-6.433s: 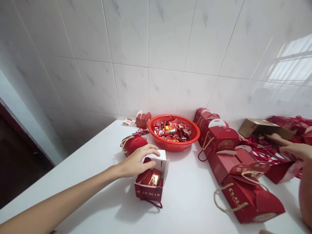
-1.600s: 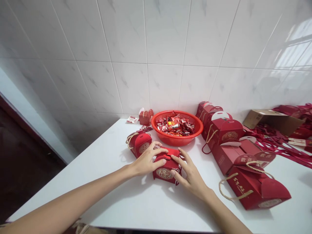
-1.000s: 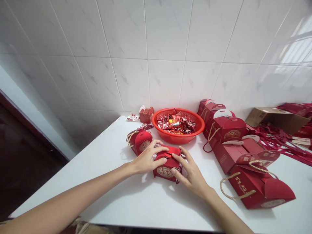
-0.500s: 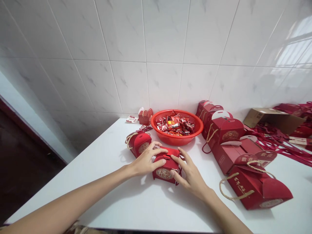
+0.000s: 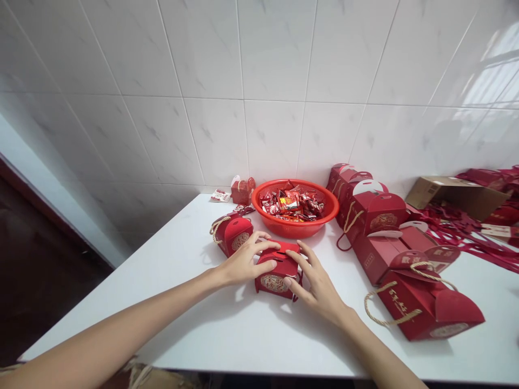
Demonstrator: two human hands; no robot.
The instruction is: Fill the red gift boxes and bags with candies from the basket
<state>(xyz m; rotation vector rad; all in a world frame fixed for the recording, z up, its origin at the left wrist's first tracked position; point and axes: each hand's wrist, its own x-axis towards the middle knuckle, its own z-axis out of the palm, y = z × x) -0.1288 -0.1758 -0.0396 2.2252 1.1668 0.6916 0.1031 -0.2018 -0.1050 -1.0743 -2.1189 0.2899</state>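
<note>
A small red gift box point(image 5: 278, 275) with a round gold emblem stands on the white table in front of me. My left hand point(image 5: 252, 258) grips its left side, thumb and fingers on the top flaps near the slot. My right hand point(image 5: 314, 278) holds the right side, fingertips on the top and thumb at the front corner. A dark red cord hangs at the box's right side, partly behind my fingers. Just left of it, another red gift box point(image 5: 231, 235) with a twisted gold rope handle stands close to my left hand.
Behind the box, a red plastic basket point(image 5: 298, 229) holds wrapped sweets. Several red gift boxes point(image 5: 430, 308) line the right side, with dark red ribbons point(image 5: 458, 232) and a cardboard carton point(image 5: 438, 189) beyond. A tiled wall point(image 5: 271, 140) bounds the back; the table's left edge slants away.
The view has shifted slightly. Both hands stay on the gift box in nearly the same grip, with the top flaps pressed a little closer together.
</note>
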